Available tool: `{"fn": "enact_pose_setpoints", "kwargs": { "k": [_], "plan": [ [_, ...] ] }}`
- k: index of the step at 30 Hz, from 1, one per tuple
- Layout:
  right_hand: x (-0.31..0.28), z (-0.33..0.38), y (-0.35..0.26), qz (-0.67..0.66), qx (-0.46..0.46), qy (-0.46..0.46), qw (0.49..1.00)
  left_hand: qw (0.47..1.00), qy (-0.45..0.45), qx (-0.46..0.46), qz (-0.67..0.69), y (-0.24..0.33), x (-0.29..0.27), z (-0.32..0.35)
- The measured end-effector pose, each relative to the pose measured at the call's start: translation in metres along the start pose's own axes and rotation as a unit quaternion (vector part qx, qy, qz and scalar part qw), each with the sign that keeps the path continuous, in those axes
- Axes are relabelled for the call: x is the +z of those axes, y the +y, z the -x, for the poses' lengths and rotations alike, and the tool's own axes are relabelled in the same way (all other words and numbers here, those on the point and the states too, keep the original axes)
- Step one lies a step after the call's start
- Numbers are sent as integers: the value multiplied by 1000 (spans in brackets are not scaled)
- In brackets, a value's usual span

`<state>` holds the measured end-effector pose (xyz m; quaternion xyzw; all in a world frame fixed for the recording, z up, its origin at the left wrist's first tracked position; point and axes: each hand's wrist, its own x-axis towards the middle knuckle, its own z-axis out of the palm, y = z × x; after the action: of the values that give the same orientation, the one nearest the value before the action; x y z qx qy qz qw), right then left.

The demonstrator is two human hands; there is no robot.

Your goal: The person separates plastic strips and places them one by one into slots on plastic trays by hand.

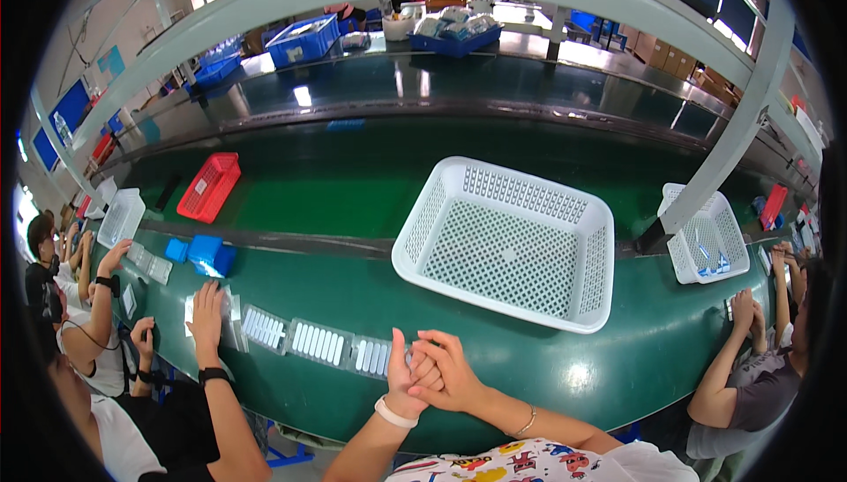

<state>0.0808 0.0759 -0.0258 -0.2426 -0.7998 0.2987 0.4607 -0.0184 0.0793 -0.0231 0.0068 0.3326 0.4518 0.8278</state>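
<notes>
Left hand: the left hand (399,374) rested at the near edge of the desk (494,367), thumb up, fingers folded, pressed against the other hand; whether anything small sat inside it could not be told.

Right hand: the right hand (448,373) was closed over the left one, clasped, gripping no item that showed.

Nearest thing: a clear tray of white tablets (372,357) lay flat on the desk, touching or just beside the left hand, last in a row with two like trays (319,342) to its left.

Basket: a big white basket (507,242) stood just beyond the hands, tilted a little, its far side over the dark rail between desk and green belt (353,191); its mesh bottom looked bare.

Neighbour: a person on the left had one hand (206,306) flat on trays at the far end of the row.

Risk, nudge: with the clasped hands so close to the tray, a careless shift of the wrist could probably push it along the row or off the near edge.

Risk, basket: sitting half on the rail, the basket might rock or slide if bumped by a reaching arm.

Risk, crowding: the neighbour's hand worked the same row, so two reaches at once could likely knock trays out of line.
</notes>
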Motion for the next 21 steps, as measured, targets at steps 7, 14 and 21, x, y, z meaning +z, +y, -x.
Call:
{"fn": "enact_pose_setpoints", "kwargs": {
  "k": [7,14,21],
  "plan": [
    [2,-2,-5,-30,19,18,999,998,-61,30,-5,-8,-18,-3],
    [4,-2,-2,-28,12,22,999,994,-98,52,13,-5,-27,-2],
    [0,-1,1,-19,-1,23,1000,988,-133,72,20,-9,-29,-8]
  ]
}}
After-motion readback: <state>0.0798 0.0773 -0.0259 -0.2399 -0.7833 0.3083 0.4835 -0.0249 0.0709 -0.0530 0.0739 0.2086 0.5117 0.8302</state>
